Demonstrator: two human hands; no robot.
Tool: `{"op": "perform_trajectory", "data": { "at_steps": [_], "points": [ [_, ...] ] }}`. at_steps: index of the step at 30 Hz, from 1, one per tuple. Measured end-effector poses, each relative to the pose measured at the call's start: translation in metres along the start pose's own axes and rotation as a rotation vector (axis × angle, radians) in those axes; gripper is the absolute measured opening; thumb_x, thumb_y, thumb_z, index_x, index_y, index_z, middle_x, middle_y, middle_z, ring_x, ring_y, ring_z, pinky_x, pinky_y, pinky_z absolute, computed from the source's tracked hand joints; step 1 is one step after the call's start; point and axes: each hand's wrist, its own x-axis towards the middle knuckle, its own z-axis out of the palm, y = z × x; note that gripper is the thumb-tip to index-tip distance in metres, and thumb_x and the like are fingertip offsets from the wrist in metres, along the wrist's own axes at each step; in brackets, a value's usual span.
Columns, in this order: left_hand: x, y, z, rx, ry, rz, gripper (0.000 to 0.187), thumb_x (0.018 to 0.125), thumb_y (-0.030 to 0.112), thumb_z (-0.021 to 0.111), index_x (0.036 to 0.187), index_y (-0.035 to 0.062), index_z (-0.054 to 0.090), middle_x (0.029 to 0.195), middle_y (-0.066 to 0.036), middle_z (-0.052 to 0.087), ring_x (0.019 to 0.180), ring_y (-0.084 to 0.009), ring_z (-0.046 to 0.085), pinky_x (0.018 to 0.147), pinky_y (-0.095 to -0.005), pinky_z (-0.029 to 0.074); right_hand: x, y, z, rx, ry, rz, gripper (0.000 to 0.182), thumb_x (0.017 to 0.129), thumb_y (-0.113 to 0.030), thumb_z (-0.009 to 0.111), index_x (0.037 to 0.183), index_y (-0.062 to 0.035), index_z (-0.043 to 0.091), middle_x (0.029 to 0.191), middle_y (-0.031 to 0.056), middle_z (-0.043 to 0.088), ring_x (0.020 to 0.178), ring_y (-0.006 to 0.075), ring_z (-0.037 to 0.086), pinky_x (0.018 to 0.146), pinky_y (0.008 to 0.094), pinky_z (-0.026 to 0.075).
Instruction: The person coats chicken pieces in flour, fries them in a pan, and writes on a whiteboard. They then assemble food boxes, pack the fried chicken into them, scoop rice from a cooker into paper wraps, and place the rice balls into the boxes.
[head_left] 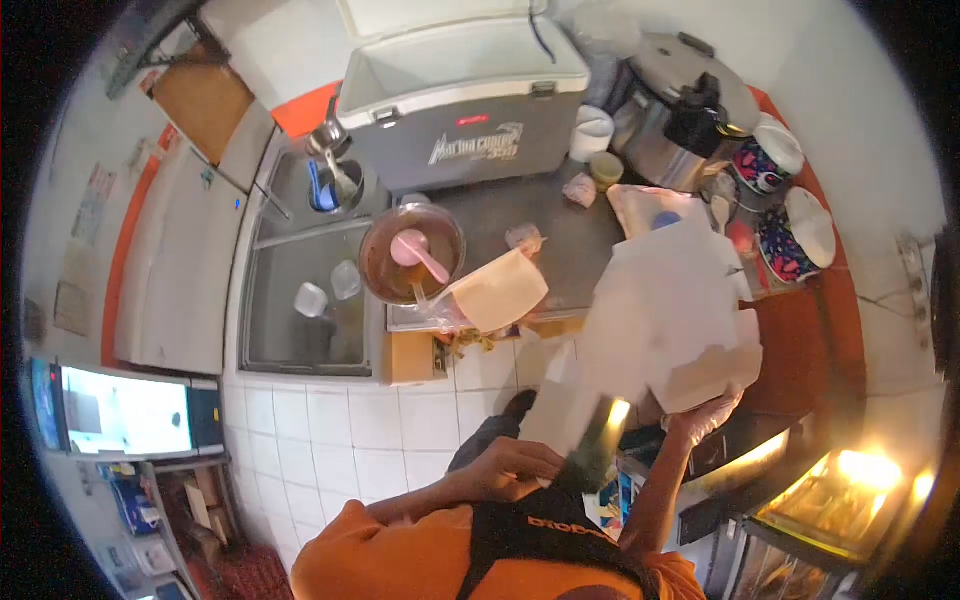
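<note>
My right hand, in a clear plastic glove, grips the lower edge of a white carton. The carton is partly blurred and covers part of the counter's right side. Low at the front of my black apron is my left hand, its fingers curled; whatever they hold, if anything, I cannot make out. A blurred dark shape with a bright spot is beside that hand. Farther off, a pink scoop rests in a round bowl of brown contents, close to a cream-coloured sheet.
A large grey cooler stands at the back of the counter, left of a big steel pot. Patterned tubs line the right side. The sink holds small plastic containers. A lit glass case is at lower right.
</note>
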Motion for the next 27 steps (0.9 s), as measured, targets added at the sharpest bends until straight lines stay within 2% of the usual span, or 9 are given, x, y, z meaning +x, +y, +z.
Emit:
{"op": "perform_trajectory", "data": {
  "at_steps": [3,7,9,12,15,18,20,22,27],
  "points": [
    [0.010,-0.025,-0.005,-0.193,0.025,0.134,0.027,0.076,-0.013,0.066,0.100,-0.0005,0.071,0.110,-0.016,0.073,0.105,-0.0319,0.072,0.086,-0.0356,0.057,0.072,0.077,-0.055,-0.411,0.012,0.051,0.071,0.092,-0.044,0.060,0.149,-0.0057,0.041,0.135,0.0140,0.056,0.112,0.0325,0.061,0.092,0.0502,0.055],
    [0.012,-0.026,-0.017,0.001,0.135,-0.021,0.027,0.076,-0.010,0.067,0.100,0.0009,0.070,0.104,-0.014,0.073,0.097,-0.0288,0.072,0.081,-0.0355,0.056,0.049,0.081,0.074,-0.151,0.139,0.357,0.073,0.094,-0.033,0.068,0.153,-0.0080,0.034,0.147,0.0153,0.051,0.123,0.0392,0.056,0.098,0.0520,0.053],
    [0.014,-0.019,-0.029,0.191,0.086,-0.164,0.026,0.077,-0.008,0.070,0.101,0.0016,0.070,0.099,-0.013,0.072,0.092,-0.0285,0.072,0.078,-0.0356,0.055,0.036,0.113,0.076,-0.018,-0.213,0.307,0.071,0.098,-0.031,0.065,0.155,-0.0066,0.030,0.156,0.0183,0.041,0.141,0.0438,0.040,0.109,0.0563,0.043],
    [0.020,-0.011,-0.039,0.126,0.027,-0.384,0.027,0.077,0.000,0.074,0.103,0.0025,0.069,0.095,-0.011,0.071,0.086,-0.0301,0.070,0.074,-0.0358,0.054,-0.014,0.067,0.065,-0.088,-0.203,0.242,0.055,0.105,-0.035,0.056,0.149,-0.0054,0.043,0.143,0.0082,0.051,0.126,0.0229,0.052,0.102,0.0426,0.047],
    [0.029,-0.028,-0.044,-0.112,-0.219,-0.173,0.032,0.081,0.013,0.075,0.110,0.0032,0.068,0.099,-0.012,0.072,0.090,-0.0267,0.069,0.078,-0.0356,0.053,-0.081,-0.021,0.032,-0.161,-0.287,0.024,0.054,0.100,-0.027,0.063,0.145,-0.0029,0.045,0.124,0.0125,0.059,0.105,0.0225,0.061,0.086,0.0359,0.054],
    [0.061,-0.017,-0.032,-0.206,-0.531,-0.276,0.032,0.083,0.014,0.074,0.112,0.0017,0.068,0.101,-0.011,0.072,0.092,-0.0251,0.068,0.081,-0.0353,0.052,-0.118,-0.101,-0.019,-0.280,-0.550,-0.305,0.050,0.097,-0.020,0.067,0.139,-0.0006,0.051,0.108,0.0124,0.065,0.085,0.0242,0.066,0.077,0.0349,0.055],
    [0.087,-0.003,-0.014,-0.176,-0.735,-0.431,0.031,0.085,0.014,0.073,0.113,0.0006,0.068,0.102,-0.011,0.072,0.094,-0.0240,0.067,0.083,-0.0351,0.051,-0.130,-0.161,-0.049,-0.750,-0.774,-0.381,0.048,0.096,-0.019,0.069,0.137,-0.0008,0.054,0.108,0.0167,0.067,0.090,0.0270,0.069,0.077,0.0382,0.056],
    [0.110,0.013,0.012,-0.116,-0.914,-0.557,0.032,0.087,0.015,0.072,0.114,-0.0004,0.068,0.103,-0.010,0.072,0.096,-0.0229,0.066,0.085,-0.0349,0.051,-0.156,-0.184,-0.072,-0.773,-0.647,-0.197,0.043,0.096,-0.019,0.069,0.134,-0.0029,0.058,0.105,0.0180,0.070,0.097,0.0279,0.071,0.080,0.0407,0.056],
    [0.125,0.045,0.100,0.082,-1.278,-0.708,0.032,0.091,0.016,0.070,0.117,-0.0030,0.069,0.106,-0.009,0.072,0.101,-0.0202,0.064,0.090,-0.0345,0.049,-0.209,-0.222,-0.156,-0.656,-0.648,-0.407,0.036,0.092,-0.021,0.074,0.124,-0.0055,0.067,0.104,0.0157,0.072,0.093,0.0336,0.069,0.078,0.0441,0.054]
  ]
}}
